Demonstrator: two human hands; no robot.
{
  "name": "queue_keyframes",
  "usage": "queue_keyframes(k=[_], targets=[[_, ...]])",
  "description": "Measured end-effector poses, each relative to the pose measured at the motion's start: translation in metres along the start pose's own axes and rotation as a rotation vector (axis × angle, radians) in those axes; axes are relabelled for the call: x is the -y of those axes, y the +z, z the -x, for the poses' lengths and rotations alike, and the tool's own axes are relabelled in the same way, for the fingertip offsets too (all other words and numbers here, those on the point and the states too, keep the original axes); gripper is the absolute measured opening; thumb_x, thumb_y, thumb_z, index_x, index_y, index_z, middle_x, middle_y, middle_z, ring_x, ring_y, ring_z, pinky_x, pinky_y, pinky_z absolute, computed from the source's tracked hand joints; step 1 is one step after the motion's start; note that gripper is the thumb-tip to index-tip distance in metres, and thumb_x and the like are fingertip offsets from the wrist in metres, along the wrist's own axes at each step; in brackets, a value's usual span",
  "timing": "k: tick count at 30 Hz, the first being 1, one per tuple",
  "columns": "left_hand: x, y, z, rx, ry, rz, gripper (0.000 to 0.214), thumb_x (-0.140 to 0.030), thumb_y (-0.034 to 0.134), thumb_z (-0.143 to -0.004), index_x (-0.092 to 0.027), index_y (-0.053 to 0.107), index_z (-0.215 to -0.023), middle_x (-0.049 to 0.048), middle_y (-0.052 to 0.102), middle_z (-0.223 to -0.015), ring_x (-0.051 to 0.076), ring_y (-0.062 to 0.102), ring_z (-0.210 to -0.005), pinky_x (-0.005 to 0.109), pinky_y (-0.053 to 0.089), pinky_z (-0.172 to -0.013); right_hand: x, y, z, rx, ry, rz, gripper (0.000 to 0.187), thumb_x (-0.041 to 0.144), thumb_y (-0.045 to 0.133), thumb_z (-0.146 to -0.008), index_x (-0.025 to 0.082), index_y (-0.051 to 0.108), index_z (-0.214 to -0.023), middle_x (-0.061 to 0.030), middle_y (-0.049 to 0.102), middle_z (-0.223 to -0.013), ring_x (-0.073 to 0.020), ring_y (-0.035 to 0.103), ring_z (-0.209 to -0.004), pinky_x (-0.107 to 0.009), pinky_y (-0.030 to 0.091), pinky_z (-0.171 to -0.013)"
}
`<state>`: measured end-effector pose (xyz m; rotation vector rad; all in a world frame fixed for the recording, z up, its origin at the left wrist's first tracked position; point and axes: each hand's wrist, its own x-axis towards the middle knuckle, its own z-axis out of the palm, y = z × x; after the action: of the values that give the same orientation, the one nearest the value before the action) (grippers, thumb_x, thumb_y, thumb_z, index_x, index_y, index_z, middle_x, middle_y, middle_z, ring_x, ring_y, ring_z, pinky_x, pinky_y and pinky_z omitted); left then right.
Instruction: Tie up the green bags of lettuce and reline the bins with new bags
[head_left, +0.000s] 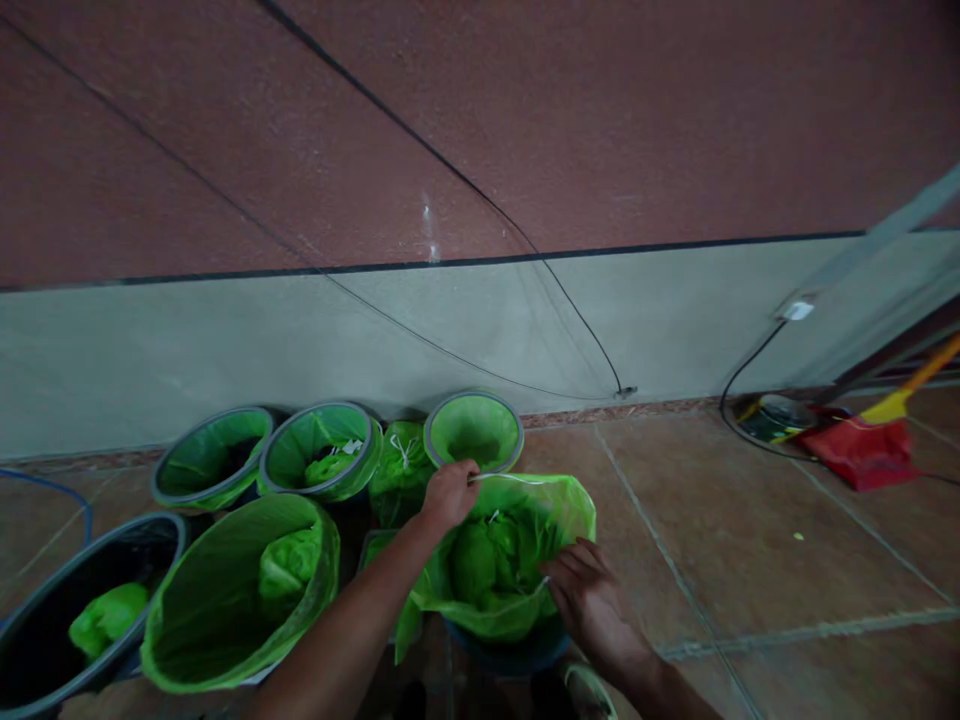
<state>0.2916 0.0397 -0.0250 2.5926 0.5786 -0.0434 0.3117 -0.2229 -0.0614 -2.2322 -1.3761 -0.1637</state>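
A green bin liner (559, 510) lines a dark bin in front of me, with crumpled green bags (480, 560) lying inside it. My left hand (448, 494) is closed in a pinch on the liner's white drawstring at the far rim. My right hand (586, 592) grips the liner's near edge, fingers curled round the drawstring there. Both forearms reach in from the bottom of the view.
Several more bins with green liners (474, 430) (322, 450) (214, 452) (232, 590) stand to the left, along with a tied green bag (401, 458). A dark bin (82, 610) sits at far left. A red dustpan (862, 452), yellow broom and cables lie by the wall at right.
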Motion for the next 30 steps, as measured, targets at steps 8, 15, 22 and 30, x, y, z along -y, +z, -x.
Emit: queue_keyframes(k=[8, 15, 22, 30], targets=[[0.004, -0.002, 0.0, -0.008, -0.009, 0.171, 0.018, -0.018, 0.057, -0.084, -0.017, 0.074, -0.088, 0.0053, 0.074, -0.086, 0.018, 0.065, -0.082, 0.028, 0.046, -0.078, 0.005, -0.013, -0.007, 0.045, 0.124, -0.137, 0.025, 0.016, 0.047, -0.091, 0.024, 0.071, -0.091, -0.0046, 0.069, -0.083, -0.0219, 0.062, -0.086, -0.035, 0.048, -0.081], [0.019, -0.003, -0.013, 0.095, -0.041, 0.44, 0.022, -0.015, 0.055, -0.076, -0.014, 0.073, -0.089, 0.0003, 0.069, -0.073, 0.013, 0.058, -0.065, 0.024, 0.045, -0.064, 0.016, -0.013, -0.063, 0.02, 0.334, -0.402, 0.043, 0.014, 0.047, -0.082, 0.021, 0.065, -0.12, -0.0065, 0.073, -0.109, -0.0171, 0.067, -0.075, -0.03, 0.054, -0.073], [0.022, -0.014, -0.015, 0.225, -0.038, 0.736, 0.041, -0.006, 0.057, -0.06, -0.013, 0.069, -0.098, 0.0009, 0.069, -0.083, 0.012, 0.057, -0.071, 0.023, 0.043, -0.064, 0.024, 0.016, -0.146, 0.135, 0.465, -0.182, 0.034, 0.02, 0.053, -0.091, 0.019, 0.069, -0.121, -0.0085, 0.078, -0.091, -0.0232, 0.072, -0.084, -0.031, 0.05, -0.077], [0.038, -0.011, -0.008, 0.196, -0.196, 0.907, 0.046, -0.005, 0.062, -0.055, -0.012, 0.067, -0.1, -0.0011, 0.068, -0.076, 0.012, 0.058, -0.066, 0.023, 0.04, -0.062, 0.01, 0.044, -0.108, -0.135, 0.405, -0.677, 0.023, 0.032, 0.054, -0.091, 0.023, 0.076, -0.095, -0.0046, 0.078, -0.092, -0.0194, 0.07, -0.08, -0.029, 0.053, -0.075]])
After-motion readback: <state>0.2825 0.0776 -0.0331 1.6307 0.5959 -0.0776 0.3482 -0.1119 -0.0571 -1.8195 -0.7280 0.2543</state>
